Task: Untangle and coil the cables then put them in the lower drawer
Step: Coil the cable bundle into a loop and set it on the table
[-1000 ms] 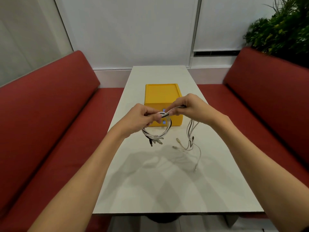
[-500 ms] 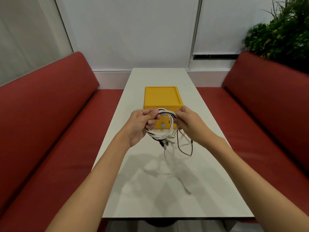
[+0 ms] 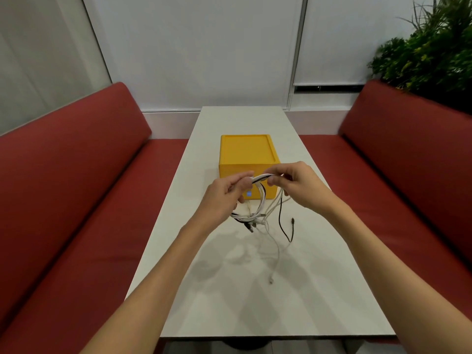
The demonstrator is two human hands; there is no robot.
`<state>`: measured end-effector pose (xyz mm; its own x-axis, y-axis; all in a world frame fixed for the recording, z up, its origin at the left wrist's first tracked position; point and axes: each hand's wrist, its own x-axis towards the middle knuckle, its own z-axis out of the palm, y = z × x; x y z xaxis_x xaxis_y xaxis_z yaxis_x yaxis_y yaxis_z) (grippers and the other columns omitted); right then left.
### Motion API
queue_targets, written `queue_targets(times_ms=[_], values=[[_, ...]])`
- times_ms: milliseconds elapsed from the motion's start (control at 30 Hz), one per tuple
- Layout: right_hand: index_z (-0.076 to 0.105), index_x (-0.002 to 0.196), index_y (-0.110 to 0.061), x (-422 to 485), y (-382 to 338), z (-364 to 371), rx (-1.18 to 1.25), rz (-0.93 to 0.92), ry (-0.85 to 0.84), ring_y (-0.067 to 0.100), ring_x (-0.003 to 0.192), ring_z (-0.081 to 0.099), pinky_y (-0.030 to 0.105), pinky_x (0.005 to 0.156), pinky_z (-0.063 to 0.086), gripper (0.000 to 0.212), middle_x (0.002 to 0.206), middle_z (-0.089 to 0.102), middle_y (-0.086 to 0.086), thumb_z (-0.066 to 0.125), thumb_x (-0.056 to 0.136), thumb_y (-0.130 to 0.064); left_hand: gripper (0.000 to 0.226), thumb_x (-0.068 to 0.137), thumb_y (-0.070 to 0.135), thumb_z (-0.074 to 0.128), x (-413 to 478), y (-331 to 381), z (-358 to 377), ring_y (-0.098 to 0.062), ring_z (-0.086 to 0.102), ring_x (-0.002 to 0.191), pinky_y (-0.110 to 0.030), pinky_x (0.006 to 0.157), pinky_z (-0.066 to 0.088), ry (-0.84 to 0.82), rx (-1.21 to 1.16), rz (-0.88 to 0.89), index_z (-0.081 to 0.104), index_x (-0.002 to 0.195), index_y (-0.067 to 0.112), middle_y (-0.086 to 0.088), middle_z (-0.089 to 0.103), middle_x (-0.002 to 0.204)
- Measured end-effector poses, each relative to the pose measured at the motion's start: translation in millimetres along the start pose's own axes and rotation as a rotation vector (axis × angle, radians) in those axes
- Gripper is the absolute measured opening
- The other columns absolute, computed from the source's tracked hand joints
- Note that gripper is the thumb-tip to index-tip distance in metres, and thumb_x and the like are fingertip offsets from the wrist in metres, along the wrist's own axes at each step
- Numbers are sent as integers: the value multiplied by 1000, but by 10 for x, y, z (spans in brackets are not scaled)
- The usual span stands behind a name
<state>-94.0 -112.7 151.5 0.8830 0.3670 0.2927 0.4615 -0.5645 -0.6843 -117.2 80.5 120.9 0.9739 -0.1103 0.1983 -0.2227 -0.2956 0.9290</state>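
Note:
A bundle of white and black cables (image 3: 260, 200) hangs in a loose coil between my two hands, above the white table (image 3: 255, 290). My left hand (image 3: 224, 198) grips the coil's left side. My right hand (image 3: 296, 185) pinches the strands at the coil's top. A black cable end (image 3: 286, 226) and a long white cable end (image 3: 274, 256) trail down to the tabletop. Just behind the hands stands the yellow drawer box (image 3: 246, 154); its front is partly hidden by my hands and a blue knob (image 3: 248, 194) shows. Its drawers look closed.
Red bench seats (image 3: 76, 200) run along both sides of the narrow table. A green plant (image 3: 429, 54) stands at the back right, behind the right backrest. White blinds cover the wall behind the table.
My right hand has risen from the coil's right side to its top and now pinches the strands there. The loose white and black ends hang lower and reach farther along the table.

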Motion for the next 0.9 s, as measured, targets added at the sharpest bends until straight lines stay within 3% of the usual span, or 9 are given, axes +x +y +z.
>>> queue_targets(times_ms=[67,167,333,433,533,600,700,800,900], values=[[65,93,-36,11,18,-18,-17,3,7,11,54,46,30,57,41,22,70,65,-10,58,94,-15,31,92,33,60,4,12,2,4,55,59,-9,55,39,-28,94,46,64,122,27,14,62,75],[69,98,-28,26,30,-43,-35,-2,9,6,53,48,31,58,47,17,71,66,-11,58,94,-16,22,94,24,59,23,-3,22,2,50,54,-9,56,37,-36,188,97,71,111,20,16,59,65],[71,107,-12,34,26,-33,-98,-37,71,6,62,55,20,61,49,18,88,59,0,60,93,-14,17,94,21,59,23,-8,68,-12,41,55,-22,54,34,38,-18,132,72,97,10,11,57,61],[72,96,-6,13,78,1,-152,-12,68,11,63,61,14,64,48,13,95,54,8,61,92,-13,15,93,22,60,25,27,66,-18,39,59,-27,54,33,73,-124,126,72,92,13,0,57,66],[72,86,-5,-41,117,35,-35,68,43,16,61,70,25,70,55,10,81,68,8,64,89,-10,17,92,24,61,37,31,78,-13,39,56,-24,55,35,99,-129,127,72,98,12,6,57,64],[73,83,-10,-72,112,53,126,132,33,17,64,72,25,72,57,10,75,73,9,65,88,-8,18,92,24,62,46,24,85,-8,42,55,-26,59,38,115,-118,124,72,103,14,11,59,63],[75,88,-5,-88,100,60,344,203,-17,24,73,74,28,75,59,8,80,74,15,67,86,-7,21,91,22,63,47,22,96,4,52,55,-20,67,46,144,-73,126,71,107,12,15,63,65],[72,93,4,-92,90,32,480,239,-82,33,81,72,35,80,58,12,88,72,23,64,87,-2,26,90,21,64,39,27,112,7,54,55,-14,63,43,166,-47,134,70,111,8,16,62,69],[68,91,12,-96,57,21,579,267,-107,38,86,70,36,81,58,20,91,70,28,51,90,1,26,89,26,66,24,22,134,5,51,54,-15,61,40,190,4,145,71,110,11,19,60,64]])
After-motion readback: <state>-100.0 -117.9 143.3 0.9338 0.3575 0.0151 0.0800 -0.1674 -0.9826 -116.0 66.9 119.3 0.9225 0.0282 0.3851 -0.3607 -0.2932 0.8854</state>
